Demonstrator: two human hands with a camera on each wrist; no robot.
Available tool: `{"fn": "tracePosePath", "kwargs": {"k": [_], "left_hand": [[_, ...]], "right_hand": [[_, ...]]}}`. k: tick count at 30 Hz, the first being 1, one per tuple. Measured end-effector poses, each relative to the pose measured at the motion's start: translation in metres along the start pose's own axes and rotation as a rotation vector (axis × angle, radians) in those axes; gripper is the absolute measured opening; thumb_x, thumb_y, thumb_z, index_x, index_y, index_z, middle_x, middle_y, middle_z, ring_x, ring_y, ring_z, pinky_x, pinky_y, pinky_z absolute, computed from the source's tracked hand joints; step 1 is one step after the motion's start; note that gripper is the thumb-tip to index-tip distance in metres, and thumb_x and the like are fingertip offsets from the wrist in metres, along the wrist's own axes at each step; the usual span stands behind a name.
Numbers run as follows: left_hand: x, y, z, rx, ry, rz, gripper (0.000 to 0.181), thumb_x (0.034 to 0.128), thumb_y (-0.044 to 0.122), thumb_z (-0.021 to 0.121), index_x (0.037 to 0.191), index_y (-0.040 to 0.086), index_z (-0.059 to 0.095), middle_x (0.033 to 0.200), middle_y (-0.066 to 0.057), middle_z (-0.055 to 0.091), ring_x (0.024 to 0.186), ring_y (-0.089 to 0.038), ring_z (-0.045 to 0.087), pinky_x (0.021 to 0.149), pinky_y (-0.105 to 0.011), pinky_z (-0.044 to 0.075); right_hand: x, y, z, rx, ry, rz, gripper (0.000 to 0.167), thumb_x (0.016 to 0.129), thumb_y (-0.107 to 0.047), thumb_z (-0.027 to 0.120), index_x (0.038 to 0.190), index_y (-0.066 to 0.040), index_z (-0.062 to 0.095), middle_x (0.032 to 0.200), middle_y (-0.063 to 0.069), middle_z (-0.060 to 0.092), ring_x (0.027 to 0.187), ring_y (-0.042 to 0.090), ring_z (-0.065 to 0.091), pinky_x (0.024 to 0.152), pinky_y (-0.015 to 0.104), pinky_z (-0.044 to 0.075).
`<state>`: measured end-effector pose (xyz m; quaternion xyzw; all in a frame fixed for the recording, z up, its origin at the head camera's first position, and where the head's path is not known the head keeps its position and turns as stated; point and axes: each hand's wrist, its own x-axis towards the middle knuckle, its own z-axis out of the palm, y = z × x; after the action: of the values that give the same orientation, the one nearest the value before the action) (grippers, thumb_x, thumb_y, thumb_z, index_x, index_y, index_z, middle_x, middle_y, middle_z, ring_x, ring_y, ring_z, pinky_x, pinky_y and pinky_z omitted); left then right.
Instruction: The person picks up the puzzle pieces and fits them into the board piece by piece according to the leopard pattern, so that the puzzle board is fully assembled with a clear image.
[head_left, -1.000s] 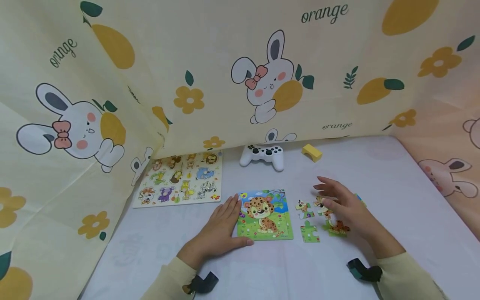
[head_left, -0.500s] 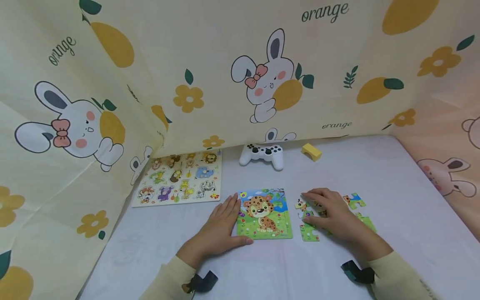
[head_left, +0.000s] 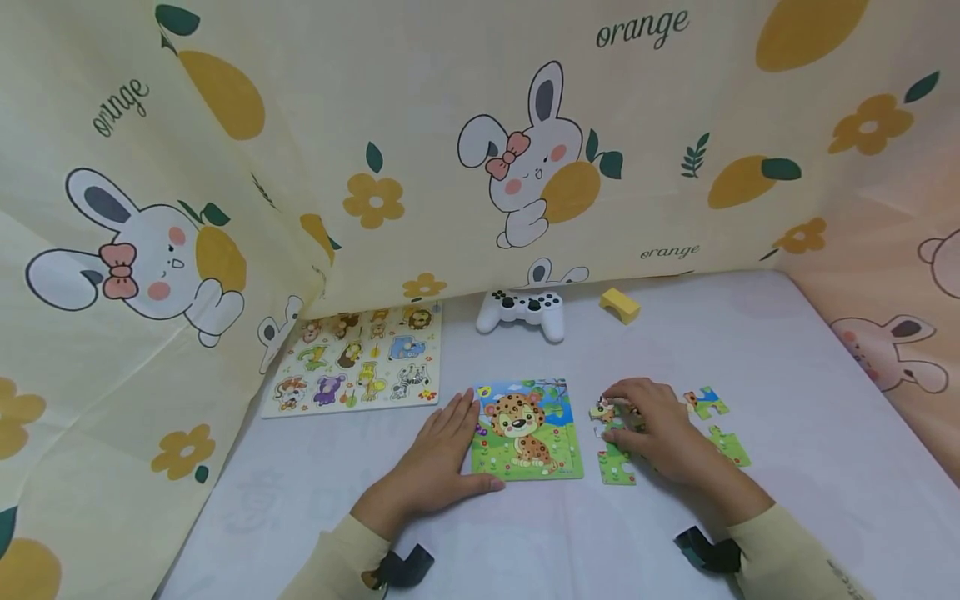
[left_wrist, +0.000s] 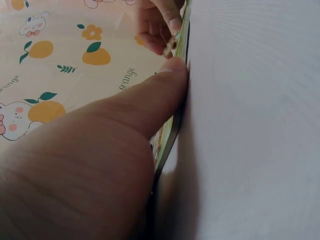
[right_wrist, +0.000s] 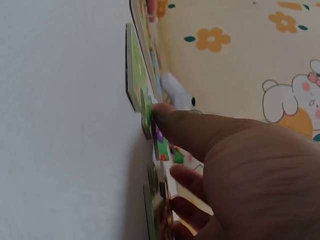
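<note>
My left hand lies with straight fingers along the left edge of a square leopard puzzle board, thumb at its lower left corner. In the left wrist view the thumb rests against the board's edge. To the right of the board, my right hand pinches a small jigsaw piece between thumb and fingers. Just below it lies a green jigsaw piece. The right wrist view shows the thumb on a piece's edge. Pieces beneath the palm are mostly hidden.
Two loose pieces lie right of my right hand: a blue one and a green one. An animal puzzle board lies back left. A white game controller and yellow arch block sit before the printed cloth wall.
My right hand has moved left over the loose pieces, and its thumb and fingers have come together on the leftmost piece. The left hand stays at the leopard board.
</note>
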<state>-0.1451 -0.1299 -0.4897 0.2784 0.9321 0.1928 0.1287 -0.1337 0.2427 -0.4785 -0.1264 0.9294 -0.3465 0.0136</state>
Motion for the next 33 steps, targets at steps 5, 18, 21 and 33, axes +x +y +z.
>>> {"fn": "tracePosePath", "kwargs": {"k": [5, 18, 21, 33], "left_hand": [[0.0, -0.001, 0.001, 0.006, -0.005, -0.002, 0.126, 0.0914, 0.086, 0.06, 0.174, 0.004, 0.013, 0.181, -0.007, -0.007, 0.165, -0.023, -0.008, 0.131, -0.051, 0.004], [0.0, 0.0, 0.0, 0.002, -0.003, -0.004, 0.126, 0.0914, 0.085, 0.061, 0.174, 0.004, 0.013, 0.181, -0.008, -0.006, 0.165, -0.025, -0.007, 0.13, -0.051, 0.003], [0.0, 0.0, 0.0, 0.002, 0.002, 0.0, 0.125, 0.0916, 0.085, 0.061, 0.174, 0.003, 0.014, 0.181, -0.008, -0.005, 0.165, -0.026, -0.006, 0.13, -0.052, 0.004], [-0.001, 0.001, -0.001, -0.01, 0.003, 0.006, 0.124, 0.0921, 0.084, 0.061, 0.174, 0.003, 0.014, 0.181, -0.008, -0.004, 0.165, -0.026, -0.005, 0.13, -0.053, 0.005]], "right_hand": [[0.0, -0.005, 0.0, 0.028, 0.047, 0.04, 0.047, 0.097, -0.02, 0.086, 0.136, -0.009, 0.064, 0.126, 0.008, 0.066, 0.129, 0.038, 0.049, 0.102, 0.065, 0.041], [-0.003, -0.012, -0.004, 0.268, 0.119, 0.037, 0.02, 0.106, -0.01, 0.074, 0.126, -0.008, 0.075, 0.101, -0.001, 0.072, 0.083, 0.021, 0.062, 0.068, 0.025, 0.052], [-0.004, -0.015, -0.005, 0.363, 0.132, 0.042, 0.021, 0.106, -0.008, 0.073, 0.127, -0.006, 0.073, 0.102, 0.004, 0.072, 0.083, 0.022, 0.067, 0.071, 0.024, 0.057], [-0.001, -0.026, 0.001, 0.568, 0.066, 0.123, 0.022, 0.106, -0.004, 0.073, 0.127, 0.002, 0.07, 0.109, 0.013, 0.073, 0.089, 0.024, 0.075, 0.078, 0.031, 0.064]]}}
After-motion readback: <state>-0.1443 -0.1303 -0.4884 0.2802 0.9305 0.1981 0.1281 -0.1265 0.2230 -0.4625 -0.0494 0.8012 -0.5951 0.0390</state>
